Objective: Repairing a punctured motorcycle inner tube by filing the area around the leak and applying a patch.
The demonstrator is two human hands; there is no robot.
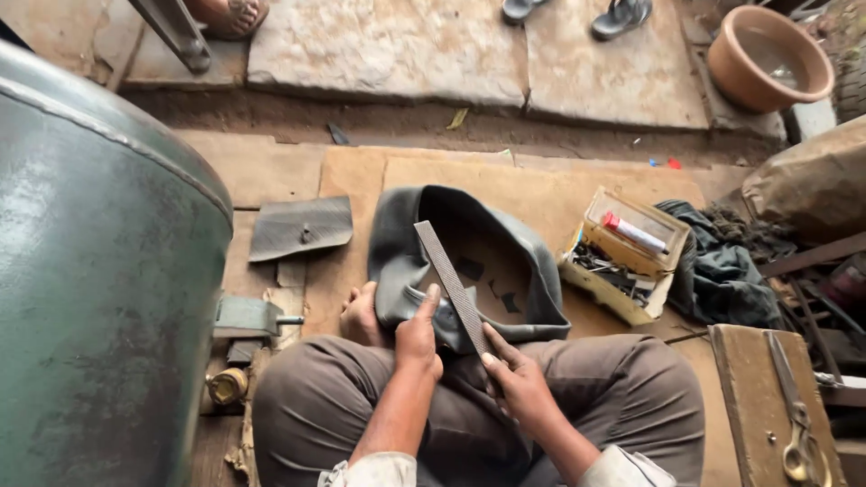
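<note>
- Landmark: the grey rubber inner tube [397, 252], folded in a loop, lies on the brown floor mat [532, 194] and over the person's crossed legs.
- Long flat grey metal file [451, 284]: lies slanted across the tube's near edge, tip pointing away from the person.
- Right hand [519, 383]: at the tube's near side; fingers [494, 361] wrapped around the file's lower end, pinching it.
- Left hand [417, 338]: on the tube's near edge; thumb pressed down on the rubber just beside the file, fingers curled together.
- Open yellow cardboard box [591, 275] with small parts: right of the tube.
- Flat dark rubber patch [299, 227]: left of the tube.
- Large green metal drum [99, 271]: further left.
</note>
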